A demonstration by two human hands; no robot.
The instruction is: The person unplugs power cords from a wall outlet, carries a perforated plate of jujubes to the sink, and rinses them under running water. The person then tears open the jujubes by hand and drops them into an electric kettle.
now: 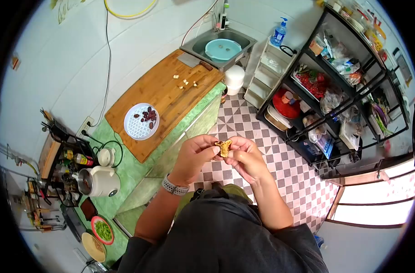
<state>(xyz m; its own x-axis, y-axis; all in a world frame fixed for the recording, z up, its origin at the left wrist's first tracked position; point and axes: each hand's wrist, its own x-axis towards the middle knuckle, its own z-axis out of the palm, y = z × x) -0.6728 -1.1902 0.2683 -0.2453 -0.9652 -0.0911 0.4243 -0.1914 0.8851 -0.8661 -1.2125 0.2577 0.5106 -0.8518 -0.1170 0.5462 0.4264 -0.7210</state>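
Observation:
Between my two hands, in front of my body and over the floor, is a split-open date (pixel 225 148), its yellowish flesh facing up and its dark skin showing at the edges. My left hand (pixel 199 154), with a watch on the wrist, pinches its left side. My right hand (pixel 245 158) pinches its right side with thumb and fingers. To the left, a white plate (pixel 137 129) holds several dark red dates (pixel 149 115). It stands on a wooden cutting board (pixel 169 102), where several small pale pieces (pixel 185 82) lie farther back.
A cleaver (pixel 189 59) lies at the board's far end, beside a sink (pixel 199 45) with a turquoise basin (pixel 223 48). On the left counter stand a cream-coloured pot (pixel 102 181) and a red-rimmed bowl of chopped greens (pixel 103 231). A loaded black shelf (pixel 303 102) stands at the right.

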